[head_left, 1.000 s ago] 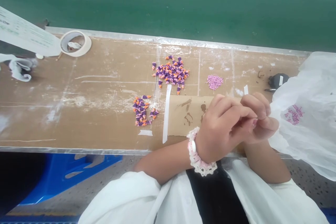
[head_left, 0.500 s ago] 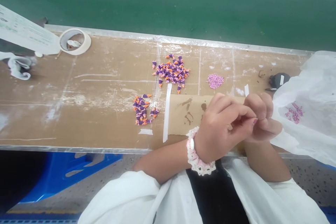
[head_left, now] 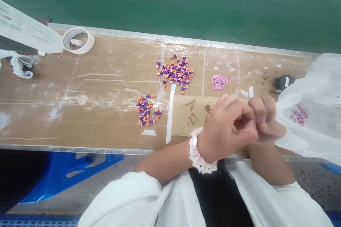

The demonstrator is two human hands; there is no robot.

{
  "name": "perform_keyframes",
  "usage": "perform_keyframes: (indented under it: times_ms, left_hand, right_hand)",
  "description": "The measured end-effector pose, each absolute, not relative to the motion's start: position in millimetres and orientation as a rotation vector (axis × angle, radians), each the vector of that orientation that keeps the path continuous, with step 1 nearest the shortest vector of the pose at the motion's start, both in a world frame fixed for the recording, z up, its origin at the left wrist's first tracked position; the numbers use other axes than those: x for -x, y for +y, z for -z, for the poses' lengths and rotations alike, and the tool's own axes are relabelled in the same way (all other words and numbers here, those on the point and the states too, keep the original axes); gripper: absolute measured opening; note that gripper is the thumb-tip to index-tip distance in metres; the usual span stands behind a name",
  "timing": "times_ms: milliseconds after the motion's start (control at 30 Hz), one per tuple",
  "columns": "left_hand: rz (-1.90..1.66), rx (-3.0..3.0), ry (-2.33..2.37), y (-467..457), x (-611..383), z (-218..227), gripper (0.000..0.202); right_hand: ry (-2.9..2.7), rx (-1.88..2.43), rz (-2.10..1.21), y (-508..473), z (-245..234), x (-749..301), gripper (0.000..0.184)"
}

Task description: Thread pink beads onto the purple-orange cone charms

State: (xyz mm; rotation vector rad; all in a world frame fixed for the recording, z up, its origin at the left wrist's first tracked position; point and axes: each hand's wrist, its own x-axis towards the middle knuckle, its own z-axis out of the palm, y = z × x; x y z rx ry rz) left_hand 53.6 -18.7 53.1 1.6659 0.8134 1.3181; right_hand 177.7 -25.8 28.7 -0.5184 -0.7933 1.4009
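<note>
Since prev frame the left hand (head_left: 226, 127) has curled tighter: the index finger that reached across is now folded in, tips pressed against the right hand (head_left: 266, 118). Both hands are at approx the same spot and the piles haven't moved.

Left hand is closed nearly to a fist, with a scrunchie (head_left: 198, 150) on the wrist. Right hand is also closed, fingers bent over the thumb. Hands touch at the fingertips. Something tiny may be pinched btwn them, but it's hidden, so can't tell what, if anything, is held.

Hands hover over the right end of a cardboard patch (head_left: 191, 115) near the front edge of the counter (head_left: 93, 113). Plastic bag (head_left: 314, 120) is just beside the right hand, maybe touching, with pink bits inside (head_left: 297, 115).

Further out:
- white strip (head_left: 170, 113) along the patch's left side
- small cluster of purple-orange pcs (head_left: 145, 110) left of the strip
- bigger pile (head_left: 176, 72) behind it
- pink bead heap (head_left: 219, 82) behind the hands
- black object (head_left: 283, 82) at far right
- tape roll (head_left: 78, 40), paper sheet (head_left: 23, 30) and white rag (head_left: 18, 65) at far left

Progress, judgement only: the small cluster sits apart from the bigger pile, so prob some pcs are handled and most are left. One pc is likely in work now.
</note>
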Motion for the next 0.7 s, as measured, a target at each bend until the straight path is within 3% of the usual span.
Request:
perform_keyframes:
  times_ms: [200,700]
  left_hand:
    - [-1.262,-1.636,0.795,-16.9,-52.9,-51.6,0.012]
    - [-0.973,-1.228,0.702,-15.3,-49.5,-54.9,0.016]
  right_hand:
    - [-0.668,0.369,-1.567,-23.3,-27.7,-180.6,0.035]
    - [-0.855,0.368,-1.487,-19.3,-34.5,-181.2,0.046]
